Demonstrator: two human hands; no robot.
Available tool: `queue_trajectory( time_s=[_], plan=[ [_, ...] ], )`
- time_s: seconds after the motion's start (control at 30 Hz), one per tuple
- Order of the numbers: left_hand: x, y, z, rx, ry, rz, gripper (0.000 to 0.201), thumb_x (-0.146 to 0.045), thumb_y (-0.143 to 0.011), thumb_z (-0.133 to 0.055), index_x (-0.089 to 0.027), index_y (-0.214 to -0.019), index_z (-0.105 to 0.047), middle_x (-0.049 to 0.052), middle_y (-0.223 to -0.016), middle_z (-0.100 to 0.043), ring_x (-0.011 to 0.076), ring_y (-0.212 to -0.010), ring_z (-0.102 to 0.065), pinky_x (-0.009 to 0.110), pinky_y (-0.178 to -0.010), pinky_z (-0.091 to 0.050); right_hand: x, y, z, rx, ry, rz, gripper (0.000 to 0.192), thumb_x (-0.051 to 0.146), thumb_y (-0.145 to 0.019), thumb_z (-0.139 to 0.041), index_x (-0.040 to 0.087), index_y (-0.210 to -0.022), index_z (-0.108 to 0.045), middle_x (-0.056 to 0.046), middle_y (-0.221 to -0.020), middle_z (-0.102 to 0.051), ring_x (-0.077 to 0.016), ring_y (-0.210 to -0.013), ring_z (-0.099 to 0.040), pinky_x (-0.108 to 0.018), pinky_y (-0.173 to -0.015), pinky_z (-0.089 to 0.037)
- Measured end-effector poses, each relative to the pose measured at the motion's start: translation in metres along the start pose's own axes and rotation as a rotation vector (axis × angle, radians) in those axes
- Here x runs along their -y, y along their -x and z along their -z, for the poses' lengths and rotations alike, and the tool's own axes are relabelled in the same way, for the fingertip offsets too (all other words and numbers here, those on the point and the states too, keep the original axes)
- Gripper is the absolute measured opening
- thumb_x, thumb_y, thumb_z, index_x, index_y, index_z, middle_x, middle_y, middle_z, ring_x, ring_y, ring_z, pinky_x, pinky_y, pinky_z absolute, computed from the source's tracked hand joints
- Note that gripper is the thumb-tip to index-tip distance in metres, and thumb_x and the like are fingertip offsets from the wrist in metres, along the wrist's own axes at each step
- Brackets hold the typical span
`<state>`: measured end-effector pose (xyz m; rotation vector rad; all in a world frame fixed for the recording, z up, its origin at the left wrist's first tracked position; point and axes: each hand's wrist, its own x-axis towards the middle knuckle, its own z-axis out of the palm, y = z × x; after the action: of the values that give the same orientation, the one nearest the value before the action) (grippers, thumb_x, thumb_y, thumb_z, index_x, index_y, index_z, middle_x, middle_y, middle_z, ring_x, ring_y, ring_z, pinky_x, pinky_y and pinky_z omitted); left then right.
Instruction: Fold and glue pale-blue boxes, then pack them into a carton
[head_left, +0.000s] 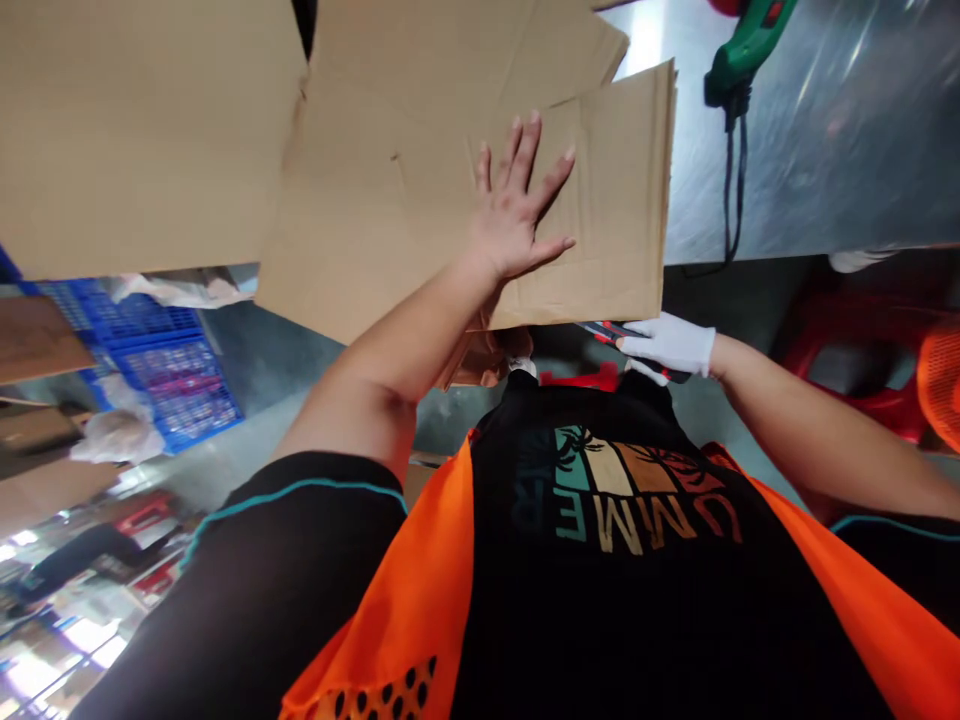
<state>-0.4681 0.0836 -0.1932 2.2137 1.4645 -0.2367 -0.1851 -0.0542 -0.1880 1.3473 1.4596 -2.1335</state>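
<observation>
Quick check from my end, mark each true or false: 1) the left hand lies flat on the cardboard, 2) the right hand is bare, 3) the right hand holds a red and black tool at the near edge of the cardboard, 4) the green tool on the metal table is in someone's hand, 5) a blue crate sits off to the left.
1) True: the left hand is spread flat on the cardboard sheet.
2) False: the right hand wears a white glove.
3) True: it grips a red and black tool at the sheet's near edge.
4) False: the green tool lies untouched on the metal table.
5) True: the blue crate sits at the left.
</observation>
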Motion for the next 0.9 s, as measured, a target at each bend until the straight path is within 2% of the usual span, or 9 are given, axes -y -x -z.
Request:
queue_trajectory(
  time_s=[0.1, 0.2, 0.3, 0.37, 0.5, 0.63, 0.77, 0.9],
  plan=[
    [-0.004, -0.001, 0.005, 0.015, -0.037, -0.011, 0.119, -0.084, -0.073, -0.057, -0.032, -0.176, -0.033, -0.007, -0.187, -0.012, 0.039, -0.175, 0.005, 0.06, -0.139, 0.01, 0.023, -0.023, -0.033, 0.016, -0.117, 0.007, 0.029, 0.04, -0.1, -0.058, 0.022, -0.077, -0.055, 0.002, -0.055, -0.062, -0.0148, -0.044, -0.055, -0.026, -0.049, -0.041],
    [-0.006, -0.003, 0.006, 0.042, -0.053, 0.014, 0.121, -0.085, -0.072, -0.064, -0.035, -0.177, -0.031, -0.007, -0.188, -0.011, 0.0385, -0.175, 0.006, 0.059, -0.139, 0.01, 0.047, -0.039, -0.06, 0.022, -0.26, 0.025, 0.024, 0.028, -0.101, -0.054, 0.023, -0.077, -0.052, 0.004, -0.05, -0.057, -0.0141, -0.039, -0.051, -0.026, -0.045, -0.039],
    [-0.005, -0.006, 0.004, 0.049, -0.119, 0.011, 0.121, -0.081, -0.075, -0.07, -0.033, -0.178, -0.028, 0.0, -0.189, -0.01, 0.0368, -0.175, 0.003, 0.063, -0.138, 0.01, 0.06, -0.046, -0.069, 0.039, -0.289, 0.031, 0.026, 0.025, -0.103, -0.052, 0.023, -0.078, -0.051, 0.004, -0.05, -0.057, -0.014, -0.037, -0.05, -0.026, -0.043, -0.037],
    [-0.004, -0.006, 0.002, 0.023, -0.138, -0.011, 0.118, -0.081, -0.079, -0.068, -0.032, -0.178, -0.028, 0.002, -0.189, -0.011, 0.0367, -0.175, 0.001, 0.065, -0.138, 0.008, 0.062, -0.046, -0.066, 0.035, -0.239, 0.026, 0.028, 0.027, -0.104, -0.052, 0.023, -0.076, -0.051, 0.004, -0.05, -0.058, -0.0137, -0.038, -0.05, -0.026, -0.044, -0.037],
    [-0.003, -0.005, 0.0, -0.001, -0.129, -0.016, 0.119, -0.086, -0.077, -0.067, -0.034, -0.177, -0.029, -0.001, -0.188, -0.013, 0.0369, -0.174, 0.001, 0.065, -0.138, 0.008, 0.058, -0.036, -0.048, -0.011, 0.004, 0.009, 0.034, 0.03, -0.105, -0.055, 0.023, -0.072, -0.052, 0.003, -0.048, -0.058, -0.0141, -0.042, -0.054, -0.027, -0.052, -0.041],
    [-0.004, -0.004, 0.004, -0.001, -0.144, -0.033, 0.117, -0.086, -0.081, -0.067, -0.032, -0.178, -0.029, 0.004, -0.188, -0.014, 0.0377, -0.174, -0.002, 0.065, -0.138, 0.006, 0.049, -0.019, -0.032, -0.035, 0.188, -0.037, 0.036, 0.037, -0.105, -0.056, 0.024, -0.072, -0.053, 0.003, -0.046, -0.057, -0.0157, -0.044, -0.057, -0.027, -0.056, -0.042],
    [-0.004, -0.004, 0.004, 0.017, -0.176, -0.039, 0.119, -0.088, -0.082, -0.066, -0.03, -0.178, -0.027, 0.01, -0.188, -0.013, 0.0412, -0.174, -0.002, 0.067, -0.136, 0.003, 0.032, -0.01, -0.026, -0.108, 0.244, -0.115, 0.032, 0.041, -0.104, -0.055, 0.023, -0.077, -0.056, 0.001, -0.05, -0.061, -0.0178, -0.046, -0.059, -0.028, -0.055, -0.043],
    [-0.002, -0.004, -0.002, -0.054, -0.13, -0.071, 0.116, -0.09, -0.083, -0.061, -0.031, -0.177, -0.028, 0.003, -0.189, -0.012, 0.0385, -0.173, 0.0, 0.062, -0.136, 0.011, 0.024, -0.018, -0.028, -0.128, 0.272, -0.102, 0.028, 0.043, -0.102, -0.058, 0.023, -0.082, -0.059, 0.001, -0.054, -0.063, -0.0173, -0.046, -0.057, -0.028, -0.054, -0.041]
  ],
)
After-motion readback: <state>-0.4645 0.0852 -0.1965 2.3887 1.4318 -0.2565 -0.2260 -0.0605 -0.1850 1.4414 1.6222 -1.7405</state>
